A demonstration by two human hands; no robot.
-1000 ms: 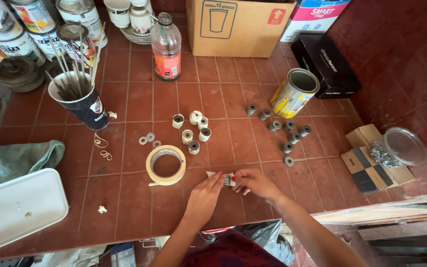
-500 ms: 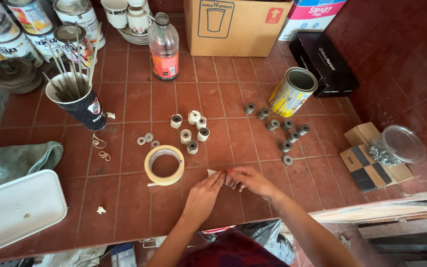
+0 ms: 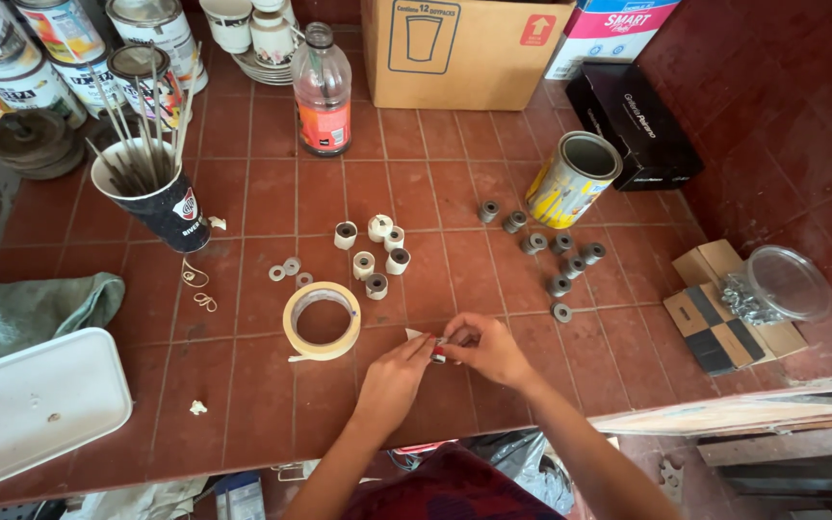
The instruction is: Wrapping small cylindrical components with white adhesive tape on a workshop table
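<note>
- Two hands are meeting low on the red-tiled tabletop (image 3: 243,404): our left hand (image 3: 395,371) and our right hand (image 3: 488,349) are both pinching one small metal roller (image 3: 440,353) between them, fingers closed on it, with a scrap of pale tape (image 3: 414,335) sticking out beside the left fingertips.
- We are judging this piece to be mid-wrap, since grey metal is showing at the fingertips.
- Five rollers already covered in pale tape (image 3: 374,252) are sitting in a loose cluster just above the masking tape roll (image 3: 321,320), which is lying flat near our left hand.
- A group of bare grey rollers (image 3: 556,256) is lying to the right, near the tilted yellow tin (image 3: 572,179); these look untouched, so we are guessing somewhat under half the pieces are done.
- A few flat washers (image 3: 284,271) and rubber bands (image 3: 198,287) are lying left of the tape roll, below the dark cup of sticks (image 3: 156,197).
- A plastic bottle (image 3: 323,91) and a cardboard box (image 3: 459,48) are standing at the back, well apart from our hands.
</note>
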